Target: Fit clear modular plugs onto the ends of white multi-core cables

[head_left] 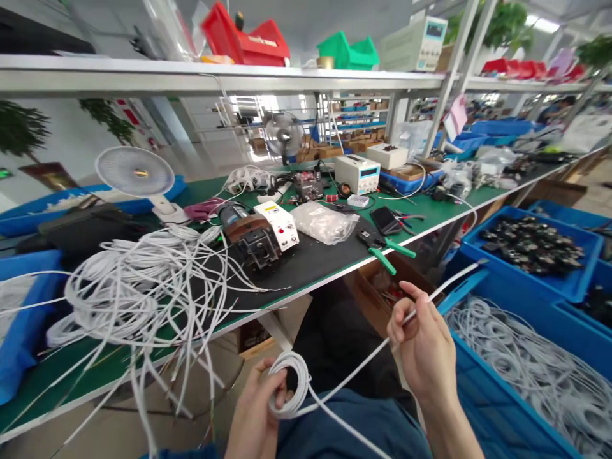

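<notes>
My left hand (261, 398) is closed around a small coil of white cable (301, 381), held low over my lap. One length of that cable runs up to the right, where the fingers of my right hand (423, 335) pinch it near its end. The cable's tip (480, 262) sticks out beyond my right hand toward the blue bins. Another length hangs from the coil toward the bottom of the view. On the bench to the left lies a large tangled pile of white cables (143, 280), several ends drooping over the edge.
Green-handled crimping pliers (382, 245) lie at the bench edge by a black phone (386, 220). A machine with a white control box (278, 224) stands beside a plastic bag (325, 222). On the right, a blue bin (478, 376) holds coiled cables; another bin (593, 252) holds black parts.
</notes>
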Tool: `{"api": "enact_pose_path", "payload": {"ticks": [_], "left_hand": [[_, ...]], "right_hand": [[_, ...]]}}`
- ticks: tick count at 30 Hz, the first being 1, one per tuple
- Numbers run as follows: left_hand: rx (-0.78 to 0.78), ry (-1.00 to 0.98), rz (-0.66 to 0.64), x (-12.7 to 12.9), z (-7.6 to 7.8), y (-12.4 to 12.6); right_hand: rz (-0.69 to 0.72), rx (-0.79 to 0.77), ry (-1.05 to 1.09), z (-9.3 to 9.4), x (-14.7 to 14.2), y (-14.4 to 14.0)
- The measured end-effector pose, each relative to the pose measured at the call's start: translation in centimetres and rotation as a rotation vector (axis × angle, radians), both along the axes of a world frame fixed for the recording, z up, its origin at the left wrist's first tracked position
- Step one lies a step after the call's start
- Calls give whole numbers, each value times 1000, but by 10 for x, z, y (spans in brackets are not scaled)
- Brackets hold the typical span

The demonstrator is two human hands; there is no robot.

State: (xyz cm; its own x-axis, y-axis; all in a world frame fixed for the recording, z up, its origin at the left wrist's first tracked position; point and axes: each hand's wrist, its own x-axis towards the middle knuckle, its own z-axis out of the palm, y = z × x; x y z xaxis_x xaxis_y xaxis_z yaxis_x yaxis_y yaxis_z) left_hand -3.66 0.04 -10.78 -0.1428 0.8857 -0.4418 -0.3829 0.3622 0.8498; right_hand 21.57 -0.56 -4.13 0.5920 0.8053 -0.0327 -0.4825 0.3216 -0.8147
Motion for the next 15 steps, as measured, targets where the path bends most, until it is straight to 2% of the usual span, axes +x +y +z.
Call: {"api": "enact_pose_path", "payload": {"ticks": [4,8,10,12,15], "left_hand": [[-8,74,-129,25,-20,12],[109,91,-292,54,-21,21],[186,132,-360,61,-15,27],[259,185,-389,62,-3,31],[343,229,-407,59,32,24]], "right_hand": [[-13,-32,-163,-3,13,-10],[142,-96,-281,2,6,-25],[256,-120,-324,4,-3,-33],[357,-145,-360,5,-16,-41],[435,-188,-419,7,-34,-48]]}}
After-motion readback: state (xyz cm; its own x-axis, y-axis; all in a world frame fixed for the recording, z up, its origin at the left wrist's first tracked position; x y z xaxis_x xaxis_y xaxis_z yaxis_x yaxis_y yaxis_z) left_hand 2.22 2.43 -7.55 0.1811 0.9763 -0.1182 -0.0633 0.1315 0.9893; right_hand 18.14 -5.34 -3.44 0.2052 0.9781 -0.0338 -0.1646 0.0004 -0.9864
